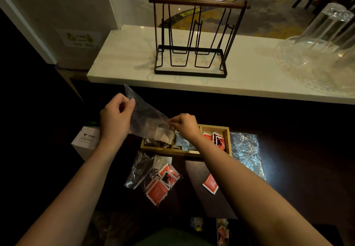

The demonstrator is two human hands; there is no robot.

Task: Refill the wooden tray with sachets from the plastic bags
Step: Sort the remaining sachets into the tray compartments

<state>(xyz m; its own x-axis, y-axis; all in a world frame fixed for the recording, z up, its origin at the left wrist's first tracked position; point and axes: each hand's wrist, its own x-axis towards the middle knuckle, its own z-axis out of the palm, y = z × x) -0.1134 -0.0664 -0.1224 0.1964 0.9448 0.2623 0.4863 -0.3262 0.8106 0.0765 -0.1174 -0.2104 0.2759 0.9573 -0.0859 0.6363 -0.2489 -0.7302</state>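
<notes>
A wooden tray (228, 142) with three compartments sits on the dark table. Brown sachets lie in its left compartment, pale blue sachets (182, 142) in the middle, red sachets (218, 139) in the right. Above the left compartment I hold a clear plastic bag (148, 118) tilted mouth-down, with brown sachets (163, 135) sliding out of it. My left hand (115, 120) pinches the bag's upper end. My right hand (185, 125) pinches its lower edge. A second plastic bag with red sachets (161, 181) lies in front of the tray.
A loose red sachet (210, 184) lies on the table right of that bag. Crinkled clear plastic (245, 151) lies right of the tray, a white box (86, 140) to its left. On the marble ledge stand a black wire rack (190, 53) and a glass dish (317, 63).
</notes>
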